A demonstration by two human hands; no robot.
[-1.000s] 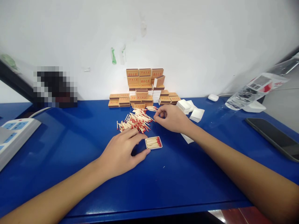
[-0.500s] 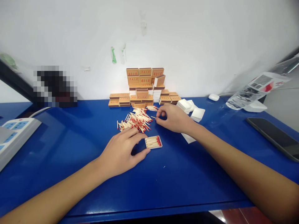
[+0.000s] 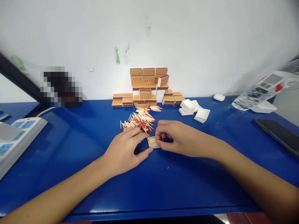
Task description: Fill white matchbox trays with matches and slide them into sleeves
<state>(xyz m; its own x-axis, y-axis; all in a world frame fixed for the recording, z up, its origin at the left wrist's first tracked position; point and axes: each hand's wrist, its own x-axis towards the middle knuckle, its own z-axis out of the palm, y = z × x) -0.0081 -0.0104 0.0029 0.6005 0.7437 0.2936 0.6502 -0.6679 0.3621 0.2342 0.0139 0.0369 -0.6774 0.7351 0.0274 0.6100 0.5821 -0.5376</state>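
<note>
A small white matchbox tray (image 3: 155,147) lies on the blue table, filled with a row of matches (image 3: 152,142). My left hand (image 3: 125,151) grips the tray's left end between thumb and index finger. Over the tray's right half, my right hand (image 3: 183,140) is closed in a pinch, its fingertips down at the matches. The match it carried a moment ago is hidden behind the fingers, as are the red heads in the tray. Just beyond my left hand spreads a loose pile of red-tipped matches (image 3: 141,120).
Stacked matchboxes (image 3: 143,81) stand against the wall. White empty-looking trays (image 3: 202,115) sit right of the pile. A power strip (image 3: 22,132) is at left; a phone (image 3: 277,133), a plastic bottle (image 3: 259,90) and a white earbud case (image 3: 219,97) are at right.
My right hand has moved from beside the match pile toward me and over the tray, bringing a match. My left hand keeps its hold. The view has shifted slightly.
</note>
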